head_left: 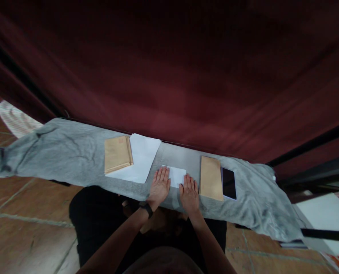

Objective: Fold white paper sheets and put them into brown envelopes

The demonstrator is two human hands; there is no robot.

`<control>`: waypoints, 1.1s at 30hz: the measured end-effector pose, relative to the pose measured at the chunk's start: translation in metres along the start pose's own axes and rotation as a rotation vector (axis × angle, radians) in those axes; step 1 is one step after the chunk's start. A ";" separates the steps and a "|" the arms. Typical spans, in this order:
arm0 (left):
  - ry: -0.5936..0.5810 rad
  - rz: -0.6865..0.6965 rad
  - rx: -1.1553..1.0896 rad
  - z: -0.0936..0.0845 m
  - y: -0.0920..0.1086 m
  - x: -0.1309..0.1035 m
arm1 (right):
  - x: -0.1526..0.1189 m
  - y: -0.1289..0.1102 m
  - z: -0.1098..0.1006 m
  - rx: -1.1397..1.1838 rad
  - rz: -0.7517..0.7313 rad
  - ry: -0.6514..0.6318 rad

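Press evenly with your left hand (159, 187) and right hand (190, 193), both flat and open, so the white paper (177, 176) between them lies smooth on the grey cloth (72, 156).

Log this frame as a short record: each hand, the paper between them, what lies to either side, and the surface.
left hand: flat, palm down, at the left edge of the small white paper; dark band on wrist
right hand: flat, palm down, at the paper's right edge
left side: stacked brown envelopes, partly over larger white paper
right side: brown envelope, then a phone, screen dark
surface: grey cloth
backdrop: dark red fabric
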State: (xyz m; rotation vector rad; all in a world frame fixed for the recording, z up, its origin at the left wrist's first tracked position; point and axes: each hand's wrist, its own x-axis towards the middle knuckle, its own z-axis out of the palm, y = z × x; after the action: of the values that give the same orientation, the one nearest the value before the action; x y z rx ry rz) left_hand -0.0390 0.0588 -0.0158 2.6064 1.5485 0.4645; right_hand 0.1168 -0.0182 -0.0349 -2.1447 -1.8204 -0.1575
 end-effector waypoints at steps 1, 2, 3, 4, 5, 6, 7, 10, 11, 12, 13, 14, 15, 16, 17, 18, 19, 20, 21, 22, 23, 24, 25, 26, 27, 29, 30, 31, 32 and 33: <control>-0.019 0.046 -0.012 0.002 0.007 0.001 | 0.000 0.000 0.000 -0.001 -0.001 0.000; -0.042 0.089 -0.025 0.004 0.014 0.003 | -0.001 0.000 0.000 -0.001 -0.003 -0.001; -0.068 0.127 -0.037 0.007 0.020 0.005 | -0.001 0.000 0.000 -0.002 -0.007 -0.001; -0.090 0.157 -0.046 0.010 0.026 0.007 | -0.001 0.000 0.000 -0.001 -0.012 -0.001; -0.105 0.177 -0.052 0.012 0.031 0.009 | -0.001 0.001 0.000 0.000 -0.017 -0.001; -0.112 0.187 -0.055 0.015 0.034 0.011 | -0.002 0.001 0.001 0.003 -0.021 0.000; -0.111 0.190 -0.055 0.017 0.036 0.013 | -0.002 0.002 0.001 0.007 -0.022 0.002; -0.082 0.183 -0.043 0.021 0.032 0.014 | -0.001 0.003 0.004 0.031 -0.015 0.018; -0.070 0.180 -0.037 0.021 0.029 0.014 | -0.001 0.003 0.004 0.039 -0.010 0.025; -0.058 0.175 -0.031 0.021 0.025 0.014 | -0.001 0.003 0.005 0.047 -0.007 0.030; -0.046 0.165 -0.026 0.020 0.020 0.013 | -0.001 0.003 0.006 0.056 -0.005 0.033; -0.034 0.153 -0.022 0.019 0.015 0.012 | -0.001 0.003 0.006 0.065 -0.003 0.035; -0.024 0.139 -0.017 0.017 0.010 0.011 | -0.001 0.003 0.006 0.074 -0.002 0.037; -0.015 0.125 -0.012 0.016 0.006 0.010 | -0.001 0.003 0.007 0.082 -0.002 0.039; -0.007 0.110 -0.005 0.015 0.002 0.009 | -0.001 0.003 0.007 0.090 -0.001 0.042; 0.002 0.093 0.003 0.014 -0.001 0.008 | -0.001 0.004 0.007 0.096 0.000 0.045; 0.009 0.076 0.010 0.013 -0.003 0.007 | -0.001 0.004 0.007 0.102 0.001 0.050; 0.017 0.060 0.018 0.013 -0.005 0.006 | -0.001 0.004 0.008 0.107 0.002 0.055; 0.025 0.043 0.024 0.012 -0.006 0.005 | -0.001 0.004 0.008 0.112 0.005 0.062; 0.034 0.030 0.028 0.013 -0.007 0.004 | -0.001 0.004 0.009 0.118 0.011 0.071; 0.043 0.021 0.029 0.013 -0.007 0.004 | 0.000 0.004 0.010 0.124 0.022 0.081; 0.053 0.014 0.026 0.013 -0.007 0.003 | 0.001 0.004 0.011 0.133 0.037 0.093; 0.062 0.011 0.020 0.014 -0.007 0.003 | 0.003 0.004 0.012 0.144 0.056 0.106; 0.070 0.009 0.012 0.014 -0.007 0.003 | 0.005 0.004 0.014 0.160 0.074 0.118; 0.074 0.009 0.004 0.014 -0.006 0.003 | 0.008 0.004 0.015 0.178 0.092 0.129; 0.073 0.009 -0.006 0.013 -0.006 0.004 | 0.013 0.003 0.017 0.221 0.117 0.144; 0.069 0.009 -0.007 0.012 -0.006 0.004 | 0.015 0.003 0.018 0.243 0.127 0.149; 0.063 0.008 -0.006 0.011 -0.006 0.005 | 0.017 0.002 0.018 0.265 0.136 0.156; 0.057 0.006 -0.005 0.010 -0.006 0.005 | 0.019 0.001 0.019 0.287 0.146 0.164; 0.052 0.004 -0.004 0.010 -0.006 0.005 | 0.020 0.001 0.019 0.308 0.157 0.176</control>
State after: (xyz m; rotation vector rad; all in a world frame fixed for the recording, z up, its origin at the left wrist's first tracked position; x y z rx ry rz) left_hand -0.0388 0.0672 -0.0254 2.6154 1.5561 0.5391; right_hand 0.1188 0.0062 -0.0467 -1.9775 -1.4663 -0.0247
